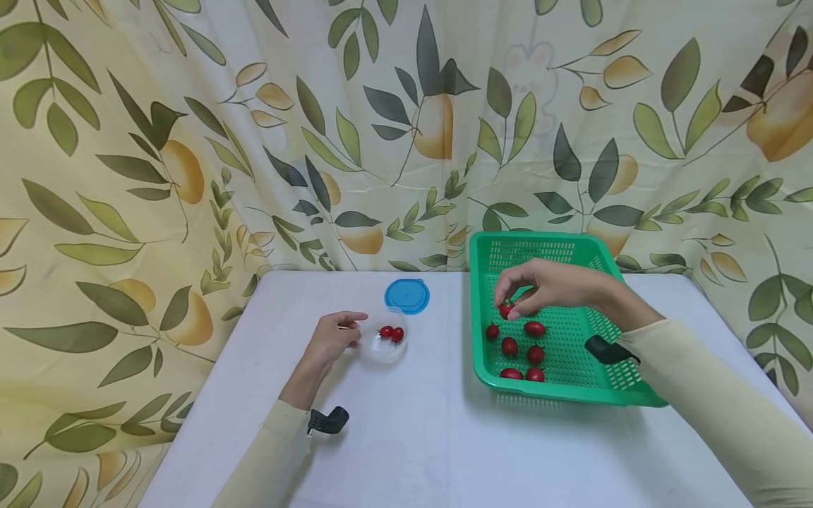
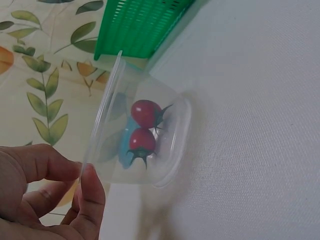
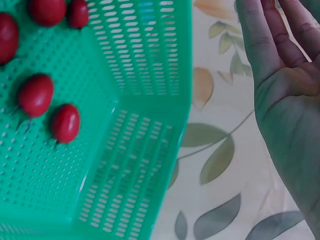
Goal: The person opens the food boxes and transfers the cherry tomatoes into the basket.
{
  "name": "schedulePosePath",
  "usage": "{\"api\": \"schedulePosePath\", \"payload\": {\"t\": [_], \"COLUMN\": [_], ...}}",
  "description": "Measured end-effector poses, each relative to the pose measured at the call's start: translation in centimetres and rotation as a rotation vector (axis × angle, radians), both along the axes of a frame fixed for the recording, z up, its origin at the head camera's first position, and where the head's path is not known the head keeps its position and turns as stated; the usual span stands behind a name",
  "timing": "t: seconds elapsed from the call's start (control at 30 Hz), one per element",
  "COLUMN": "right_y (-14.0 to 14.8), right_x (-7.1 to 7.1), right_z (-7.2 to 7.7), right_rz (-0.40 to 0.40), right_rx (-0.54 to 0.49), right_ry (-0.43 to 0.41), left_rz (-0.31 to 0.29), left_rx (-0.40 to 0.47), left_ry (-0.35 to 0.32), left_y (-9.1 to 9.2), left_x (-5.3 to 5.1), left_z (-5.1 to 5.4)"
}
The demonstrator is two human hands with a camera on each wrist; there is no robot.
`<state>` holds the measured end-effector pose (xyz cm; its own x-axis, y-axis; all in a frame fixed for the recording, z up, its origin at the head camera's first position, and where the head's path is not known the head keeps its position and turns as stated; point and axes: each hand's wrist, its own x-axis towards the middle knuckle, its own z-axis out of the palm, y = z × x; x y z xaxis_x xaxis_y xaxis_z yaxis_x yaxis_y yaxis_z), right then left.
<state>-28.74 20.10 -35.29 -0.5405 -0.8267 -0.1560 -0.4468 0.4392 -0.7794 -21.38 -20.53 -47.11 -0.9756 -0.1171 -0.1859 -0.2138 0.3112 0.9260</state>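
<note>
My left hand (image 1: 332, 339) pinches the rim of a clear round plastic container (image 2: 135, 167) between thumb and finger. Two cherry tomatoes (image 2: 142, 140) with green stems lie together inside it. Over the green basket (image 1: 480, 353), my right hand (image 1: 540, 286) holds a cherry tomato (image 1: 506, 310) between thumb and fingers. Several more cherry tomatoes (image 1: 509, 346) are spread on the basket's floor beneath and in front of that hand. In the right wrist view the right hand (image 3: 287, 80) is cut off by the frame, so its fingertips and the held tomato are hidden there.
A blue round lid (image 1: 407, 295) lies on the white-covered table (image 1: 394, 437) just behind the container. The basket's raised walls stand to the right, near the table's back edge. A leaf-and-fruit patterned curtain (image 1: 381, 141) hangs behind and along the left side.
</note>
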Motion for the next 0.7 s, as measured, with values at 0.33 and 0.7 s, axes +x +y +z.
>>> {"api": "schedulePosePath", "payload": {"t": [0.33, 0.7], "right_y": [2.6, 4.8], "right_x": [-0.4, -0.9], "right_z": [-1.5, -1.9], "right_rz": [-0.019, -0.066], "right_rx": [-0.06, -0.113], "right_ry": [-0.022, -0.065], "left_rz": [0.004, 0.001], "left_rx": [0.019, 0.024], "left_ry": [-0.003, 0.005], "left_y": [-0.1, 0.0], "left_x": [-0.1, -0.1], "left_z": [-0.1, -0.1]}}
